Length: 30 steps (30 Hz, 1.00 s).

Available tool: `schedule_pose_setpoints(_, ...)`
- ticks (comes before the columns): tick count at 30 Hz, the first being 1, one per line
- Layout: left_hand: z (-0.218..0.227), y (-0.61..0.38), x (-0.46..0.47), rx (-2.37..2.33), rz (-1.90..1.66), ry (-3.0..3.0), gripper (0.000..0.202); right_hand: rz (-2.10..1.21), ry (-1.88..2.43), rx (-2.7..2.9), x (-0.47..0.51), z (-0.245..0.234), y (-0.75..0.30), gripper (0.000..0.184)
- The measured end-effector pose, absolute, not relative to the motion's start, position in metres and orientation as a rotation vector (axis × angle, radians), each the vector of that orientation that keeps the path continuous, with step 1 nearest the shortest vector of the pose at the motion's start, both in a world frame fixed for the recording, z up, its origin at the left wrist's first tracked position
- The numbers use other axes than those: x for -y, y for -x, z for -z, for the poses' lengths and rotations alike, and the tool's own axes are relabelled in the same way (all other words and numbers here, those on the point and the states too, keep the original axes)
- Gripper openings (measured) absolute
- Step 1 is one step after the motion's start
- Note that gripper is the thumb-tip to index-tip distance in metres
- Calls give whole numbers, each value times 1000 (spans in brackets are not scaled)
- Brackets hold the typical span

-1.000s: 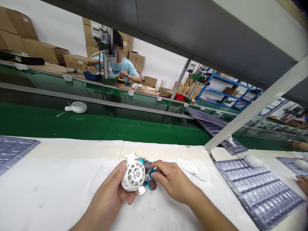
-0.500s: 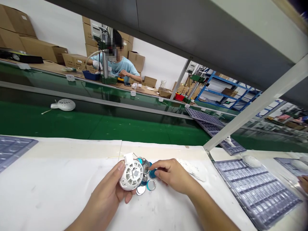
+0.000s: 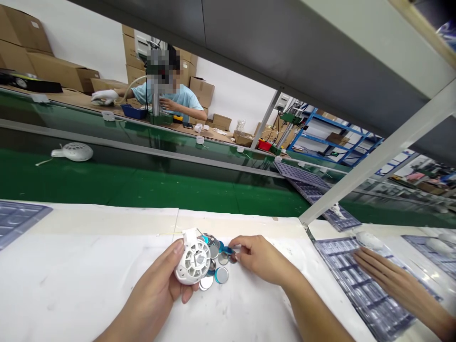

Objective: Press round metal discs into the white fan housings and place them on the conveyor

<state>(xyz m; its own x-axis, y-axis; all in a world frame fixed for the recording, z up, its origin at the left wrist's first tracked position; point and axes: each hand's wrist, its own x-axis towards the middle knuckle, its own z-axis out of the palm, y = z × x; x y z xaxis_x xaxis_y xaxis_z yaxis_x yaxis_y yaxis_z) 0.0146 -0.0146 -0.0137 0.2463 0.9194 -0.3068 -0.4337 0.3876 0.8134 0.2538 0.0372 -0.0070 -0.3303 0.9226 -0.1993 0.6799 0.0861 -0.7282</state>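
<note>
My left hand (image 3: 162, 278) is wrapped round a white handheld fan housing (image 3: 193, 261), its round slotted grille facing up. A thin wire sticks out near its short neck. Beside the housing, on the white worktop, lies a pile of small round metal discs (image 3: 221, 275), silvery with some blue edges; the housing hides part of the pile. At the pile's right side, my right hand (image 3: 258, 259) pinches one shiny metal disc (image 3: 232, 257) between thumb and forefinger.
Another person's hand (image 3: 392, 280) reaches over a clear plastic tray (image 3: 342, 266) at right, near a white housing (image 3: 368, 240). A green conveyor belt (image 3: 171, 183) carries another white fan housing (image 3: 76, 152). A slanted post (image 3: 356, 175) rises at right. Across the belt, a co-worker (image 3: 187, 102) sits.
My right hand has drawn a disc slightly right, out of the pile. Another person's hand has come in over the right tray. The fan housing on the belt has shifted left.
</note>
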Motion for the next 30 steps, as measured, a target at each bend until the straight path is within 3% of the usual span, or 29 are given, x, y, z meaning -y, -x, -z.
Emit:
schedule_pose_setpoints(4,12,-15,15,-899,-1023,-668,39,-952,1665,2108,-37,7,-250,34)
schedule_pose_setpoints(9,13,-17,14,-914,-1014,-644,39,-887,1686,2119,-38,16,-240,11)
schedule_pose_setpoints(15,14,-17,15,-892,-1042,-637,41,-1091,1616,2027,-34,8,-242,10)
schedule_pose_setpoints(21,8,-21,18,-830,-1056,-739,38,-1484,1188,1578,-1,-15,-223,14)
schedule_pose_setpoints(26,9,-24,22,-894,-1042,-830,46,-1345,1152,1622,15,-11,-196,2)
schedule_pose_setpoints(30,13,-24,24,-1006,-1038,-794,58,-1296,1107,1665,13,-11,-191,4)
